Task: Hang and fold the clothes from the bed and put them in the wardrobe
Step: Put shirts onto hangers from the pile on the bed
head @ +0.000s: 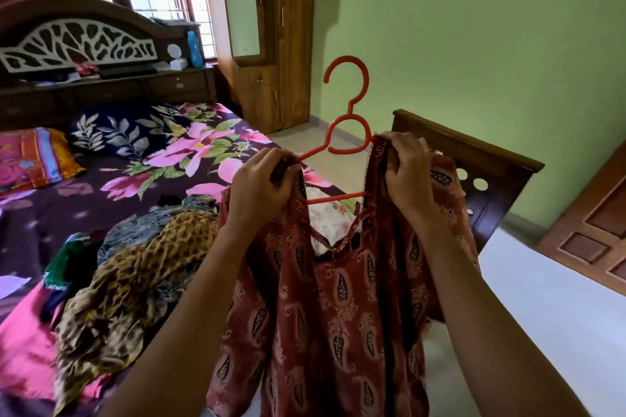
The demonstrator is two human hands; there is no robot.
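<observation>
The red plastic clothes hanger (338,197) is held upright in the air over the near right part of the bed, in front of the person. Its hook points straight up, with the open side of the hook facing left. Its long axis, shoulder to shoulder, runs left to right, the left end sitting a little lower than the right. The thin crossbar shows in the neck opening.

The rust-red paisley-printed cotton garment (338,298) hangs from the hanger. Its neckline opens upward and its body drops straight down toward the bottom edge of the view, so its long axis is vertical.

Both forearms rise from the near edge and slant up and inward. The left hand (261,183) has its fingers curled over the garment's left shoulder, bunching the cloth against the hanger's left arm. The right hand (408,173) grips the right shoulder of the garment with curled fingers where it meets the hanger's right arm. Both backs of the hands face the camera.

To the left lies the bed with a dark purple sheet printed with pink flowers (111,186). A heap of loose clothes, leopard-print fabric on top (135,264), sits on its near part. The brown wooden wardrobe (291,44) stands far off against the green wall, and the bed's wooden footboard (474,159) is just right of the hands.
</observation>
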